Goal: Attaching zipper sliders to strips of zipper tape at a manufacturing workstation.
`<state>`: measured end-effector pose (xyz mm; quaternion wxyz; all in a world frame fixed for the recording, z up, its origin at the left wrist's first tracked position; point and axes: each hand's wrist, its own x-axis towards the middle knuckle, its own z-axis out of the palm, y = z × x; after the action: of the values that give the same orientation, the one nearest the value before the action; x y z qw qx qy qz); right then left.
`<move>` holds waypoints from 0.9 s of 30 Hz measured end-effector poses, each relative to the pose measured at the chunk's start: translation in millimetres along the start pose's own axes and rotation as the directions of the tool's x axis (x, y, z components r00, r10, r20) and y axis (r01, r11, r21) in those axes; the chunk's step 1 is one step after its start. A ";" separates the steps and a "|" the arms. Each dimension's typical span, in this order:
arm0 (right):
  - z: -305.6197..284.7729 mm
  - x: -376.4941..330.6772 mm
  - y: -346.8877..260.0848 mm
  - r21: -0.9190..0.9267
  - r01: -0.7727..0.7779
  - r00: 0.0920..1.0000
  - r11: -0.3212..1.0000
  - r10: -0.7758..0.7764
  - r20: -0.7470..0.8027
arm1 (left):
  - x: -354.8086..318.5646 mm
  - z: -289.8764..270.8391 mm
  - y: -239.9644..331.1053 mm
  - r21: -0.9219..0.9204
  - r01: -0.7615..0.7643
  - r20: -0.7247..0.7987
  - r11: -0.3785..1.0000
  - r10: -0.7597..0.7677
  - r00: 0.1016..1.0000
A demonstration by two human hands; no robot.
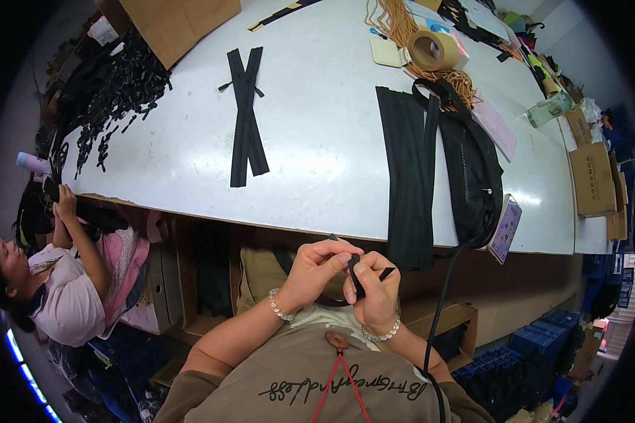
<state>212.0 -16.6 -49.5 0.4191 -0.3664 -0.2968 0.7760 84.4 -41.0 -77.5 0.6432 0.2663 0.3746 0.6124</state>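
Fingers [340,259] of both hands pinch a narrow black zipper strip [356,276].

Brown cardboard boxes [594,178] line the table's right end — another brown box [180,25] at its far-left corner.

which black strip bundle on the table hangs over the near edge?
The wide stack of black strips, right of centre, droops over the table edge by the hands. The crossed pair lies fully on top.
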 end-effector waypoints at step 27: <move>-0.2 8.4 -33.0 -0.607 0.294 0.950 0.738 -0.155 0.272 | -5.2 0.1 29.5 -0.059 0.081 -0.230 0.995 -0.092 0.969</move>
<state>223.3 6.3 -27.0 0.3270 -0.3671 -0.6269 0.6044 67.3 -42.9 -53.0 0.6274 0.1603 0.4434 0.6198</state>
